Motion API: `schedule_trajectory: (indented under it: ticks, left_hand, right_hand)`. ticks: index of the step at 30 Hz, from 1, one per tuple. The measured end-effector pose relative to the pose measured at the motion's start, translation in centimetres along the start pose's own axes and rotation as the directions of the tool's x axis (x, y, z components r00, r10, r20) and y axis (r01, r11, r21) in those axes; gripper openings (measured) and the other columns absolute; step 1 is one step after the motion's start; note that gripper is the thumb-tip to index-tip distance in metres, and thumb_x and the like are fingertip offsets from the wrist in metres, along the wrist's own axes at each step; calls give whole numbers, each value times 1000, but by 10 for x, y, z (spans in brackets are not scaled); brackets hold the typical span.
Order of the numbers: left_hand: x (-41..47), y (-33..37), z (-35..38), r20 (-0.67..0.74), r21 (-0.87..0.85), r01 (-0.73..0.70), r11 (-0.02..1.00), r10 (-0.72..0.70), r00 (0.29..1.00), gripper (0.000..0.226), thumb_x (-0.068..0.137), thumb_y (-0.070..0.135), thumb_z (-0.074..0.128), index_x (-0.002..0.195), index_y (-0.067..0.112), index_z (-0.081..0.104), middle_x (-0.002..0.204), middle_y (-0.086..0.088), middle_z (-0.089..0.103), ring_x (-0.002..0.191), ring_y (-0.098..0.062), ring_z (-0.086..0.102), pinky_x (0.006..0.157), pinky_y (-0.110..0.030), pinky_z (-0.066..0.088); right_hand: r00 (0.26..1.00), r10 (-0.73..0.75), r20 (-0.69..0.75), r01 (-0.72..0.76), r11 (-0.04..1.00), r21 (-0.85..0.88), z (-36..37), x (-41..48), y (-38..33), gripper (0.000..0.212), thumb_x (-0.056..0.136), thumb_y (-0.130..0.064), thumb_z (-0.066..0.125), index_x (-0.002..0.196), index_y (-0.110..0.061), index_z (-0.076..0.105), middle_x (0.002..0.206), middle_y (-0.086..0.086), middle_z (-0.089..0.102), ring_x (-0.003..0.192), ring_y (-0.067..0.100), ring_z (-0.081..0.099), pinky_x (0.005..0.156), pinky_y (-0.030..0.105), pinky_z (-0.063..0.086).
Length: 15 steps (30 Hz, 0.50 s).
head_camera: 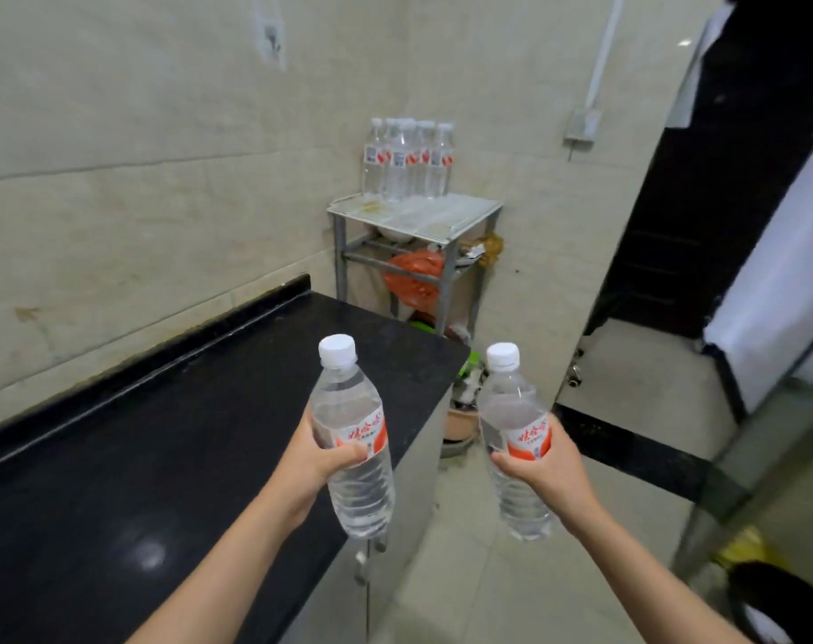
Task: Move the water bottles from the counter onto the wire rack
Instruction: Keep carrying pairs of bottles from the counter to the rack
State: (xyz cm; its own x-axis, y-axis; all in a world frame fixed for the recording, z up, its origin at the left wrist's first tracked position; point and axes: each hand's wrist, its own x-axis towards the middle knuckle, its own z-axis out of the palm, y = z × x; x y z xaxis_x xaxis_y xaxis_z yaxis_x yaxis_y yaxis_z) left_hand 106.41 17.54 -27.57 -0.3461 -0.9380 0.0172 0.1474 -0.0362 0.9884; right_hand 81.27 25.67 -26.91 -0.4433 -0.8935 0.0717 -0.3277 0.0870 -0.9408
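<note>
Clear water bottles fill both hands: left hand (318, 457) grips one (353, 439), right hand (551, 467) another (518, 443).

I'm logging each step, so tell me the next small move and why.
Probably carry both bottles forward to the wire rack: the left hand and right hand each hold a water bottle upright, and the rack's top has free space in front of the bottles already there.
</note>
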Motion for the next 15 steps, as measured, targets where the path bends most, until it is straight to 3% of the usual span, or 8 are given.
schedule_trajectory:
  ticks: [4,9,15]
  left_hand:
    - [45,-19,80,37,-59,-12,998,14,999,89,36,21,72,120,16,45,101,-6,62,95,-23,60,79,-30,54]
    - [99,-25,160,105,-81,-42,996,50,993,87,37,19,71,119,20,42,98,-3,62,88,-16,61,68,-20,56]
    - [162,-29,207,156,-84,-33,996,46,987,90,42,19,72,126,11,40,99,-5,63,91,-20,61,82,-32,51]
  right_hand:
    - [997,22,-77,-24,999,-28,-83,31,38,47,62,-2,79,91,-26,52,85,-10,61,79,12,58,74,29,45]
    - [985,38,-168,-37,999,8,-161,78,59,48,64,-10,79,101,-21,52,94,0,64,90,20,62,83,38,50]
    - [990,26,-139,-18,998,56,-197,147,66,51,66,-12,79,106,-23,49,96,-4,62,89,14,60,80,31,50]
